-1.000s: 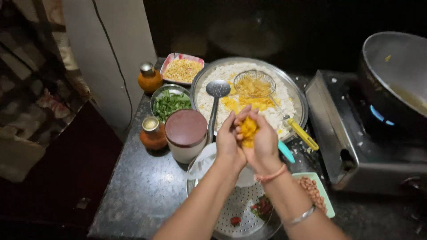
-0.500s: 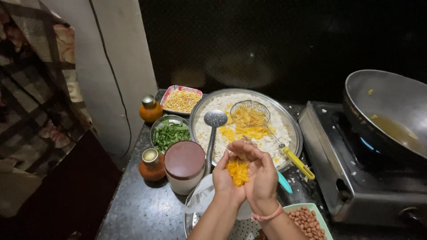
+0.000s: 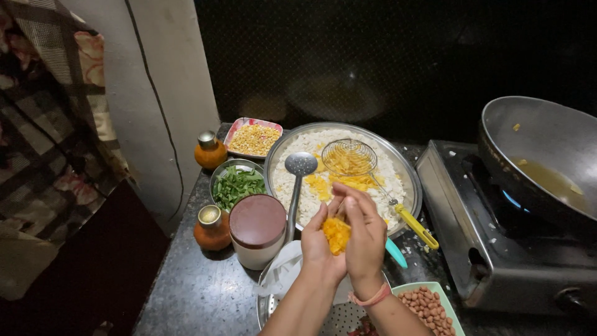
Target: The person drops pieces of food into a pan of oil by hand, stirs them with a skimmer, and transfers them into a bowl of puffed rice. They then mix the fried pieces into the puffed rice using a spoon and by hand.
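My left hand (image 3: 318, 246) and my right hand (image 3: 362, 231) are cupped together around a clump of yellow fried flakes (image 3: 336, 234), just in front of the big steel platter (image 3: 407, 180). The platter holds white flattened rice with more yellow flakes (image 3: 357, 182) scattered on it. On it lie a wire strainer (image 3: 348, 157) with a yellow handle (image 3: 418, 227) and a steel slotted ladle (image 3: 300, 165). A perforated steel plate (image 3: 339, 317) lies under my wrists.
A wok with oil (image 3: 547, 168) sits over a blue flame on the gas stove (image 3: 497, 249) at right. A brown-lidded jar (image 3: 257, 229), two small orange jars (image 3: 212, 226), a bowl of green leaves (image 3: 236, 183), a tray of yellow lentils (image 3: 254, 139) and a tray of peanuts (image 3: 429, 306) stand around.
The camera has tilted up and shifted. My hands have kept squeezing the yellow clump, moving slightly lower and nearer the platter's front rim.
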